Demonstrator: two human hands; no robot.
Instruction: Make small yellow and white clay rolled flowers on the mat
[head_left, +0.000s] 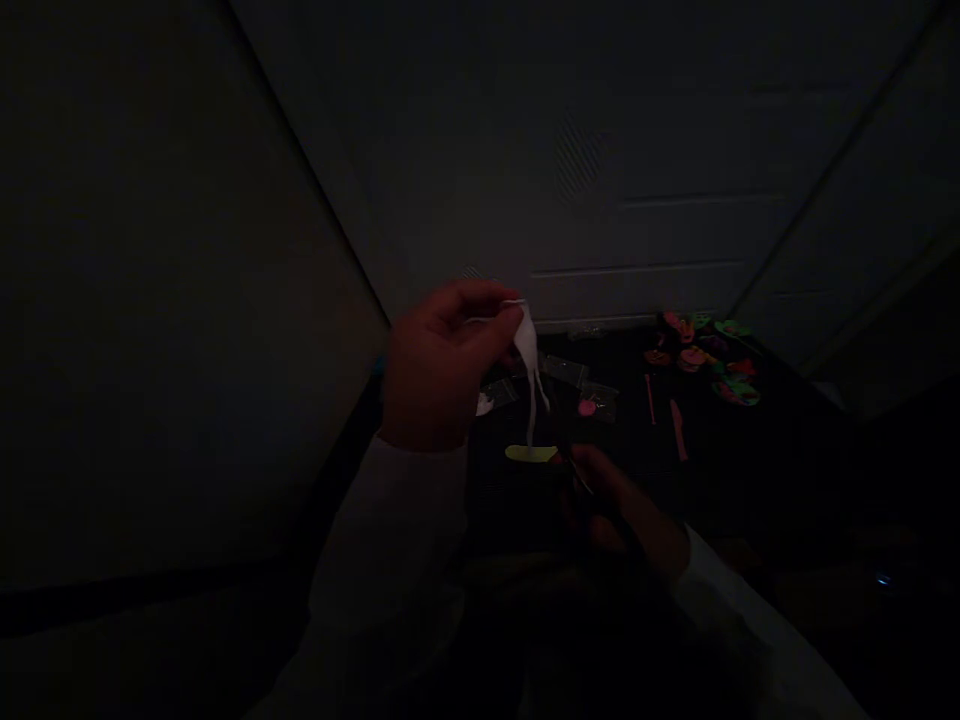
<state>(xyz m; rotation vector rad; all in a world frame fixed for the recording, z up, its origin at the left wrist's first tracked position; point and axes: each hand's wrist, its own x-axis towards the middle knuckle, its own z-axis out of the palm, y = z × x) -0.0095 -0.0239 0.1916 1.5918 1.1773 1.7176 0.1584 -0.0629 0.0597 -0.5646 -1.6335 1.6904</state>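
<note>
Now — left grip (446, 368) pinching white strip (527, 348) | right grip (611, 495) clasping tool (562, 434), overlapping yellow stick (525, 454)

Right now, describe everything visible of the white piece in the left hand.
The white piece looks thin and soft, like cloth or paper. Its broad upper part is pinched between thumb and fingers of the left hand, an edge showing above the thumb. Below, it narrows and divides into two thin hanging tails, the image-left one longer. That tail reaches the yellow-green strip in the picture; whether they touch is too dark to tell.
</note>
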